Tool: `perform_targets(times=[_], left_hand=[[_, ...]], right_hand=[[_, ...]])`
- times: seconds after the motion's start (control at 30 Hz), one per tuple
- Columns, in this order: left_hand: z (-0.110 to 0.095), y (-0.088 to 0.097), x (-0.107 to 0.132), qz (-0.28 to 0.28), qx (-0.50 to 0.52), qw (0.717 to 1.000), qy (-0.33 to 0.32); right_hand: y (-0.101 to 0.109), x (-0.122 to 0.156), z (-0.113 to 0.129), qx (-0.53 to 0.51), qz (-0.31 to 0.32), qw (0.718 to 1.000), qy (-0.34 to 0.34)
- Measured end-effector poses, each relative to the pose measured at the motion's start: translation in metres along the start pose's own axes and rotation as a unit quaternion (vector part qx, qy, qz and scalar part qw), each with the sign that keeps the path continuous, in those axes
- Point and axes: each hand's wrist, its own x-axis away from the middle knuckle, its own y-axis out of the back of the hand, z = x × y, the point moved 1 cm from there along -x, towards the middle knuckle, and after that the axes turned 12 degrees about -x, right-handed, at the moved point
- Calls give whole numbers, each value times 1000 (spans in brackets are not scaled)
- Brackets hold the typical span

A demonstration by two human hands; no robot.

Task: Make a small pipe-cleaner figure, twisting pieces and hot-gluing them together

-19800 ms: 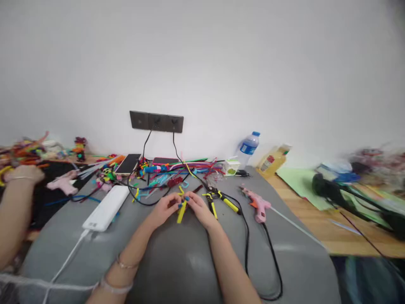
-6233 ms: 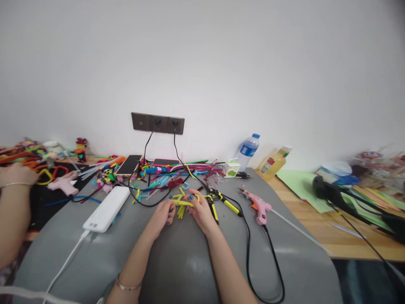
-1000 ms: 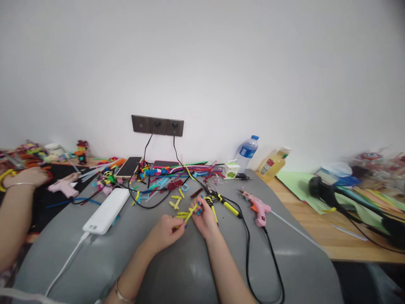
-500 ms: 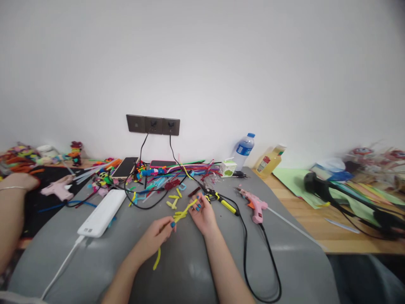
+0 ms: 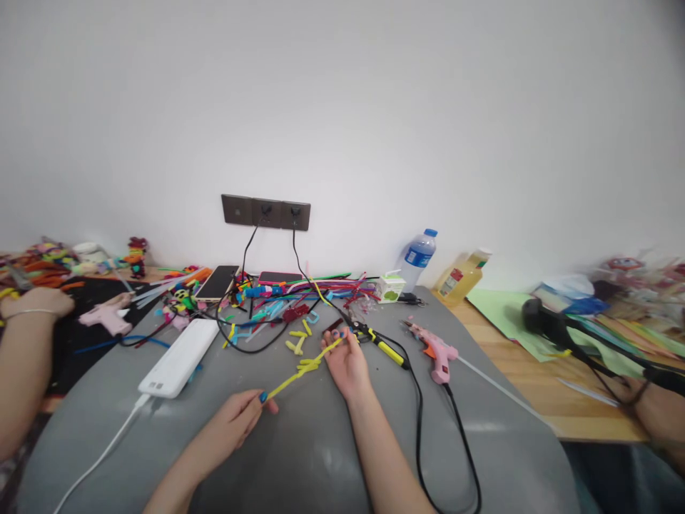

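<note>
A yellow pipe cleaner [image 5: 290, 384] stretches slantwise between my two hands above the grey table [image 5: 300, 457]. Its lower end is pinched in my left hand [image 5: 238, 421], between thumb and forefinger. My right hand [image 5: 347, 364] grips the upper end at its fingertips, palm turned partly up. Short yellow pipe cleaner pieces [image 5: 296, 344] lie just beyond, and several more [image 5: 309, 366] show close behind the stretched one. Near my right fingertips rest pliers with yellow and black handles [image 5: 389, 350].
A pink glue gun [image 5: 442, 357] with a black cord lies to the right. On the left are a white power strip [image 5: 179, 357] and another pink glue gun [image 5: 108, 315]. Bottles [image 5: 420, 257] stand by the wall. Other people's hands [image 5: 43, 303] show at both sides.
My left hand has moved down and left along the yellow pipe cleaner, now drawn straight; its loose tail no longer hangs below. Another person's hand has come in at the right edge.
</note>
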Motion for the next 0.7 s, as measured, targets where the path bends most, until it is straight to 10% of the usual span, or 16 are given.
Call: perform_targets(times=[0.43, 0.7], left_hand=[[-6, -36, 18, -63, -78, 995, -23], [-21, -23, 1, -138, -146, 971, -132]], right_hand=[[-10, 8, 2, -63, 21, 998, -20], [-13, 7, 8, -64, 33, 997, 8]])
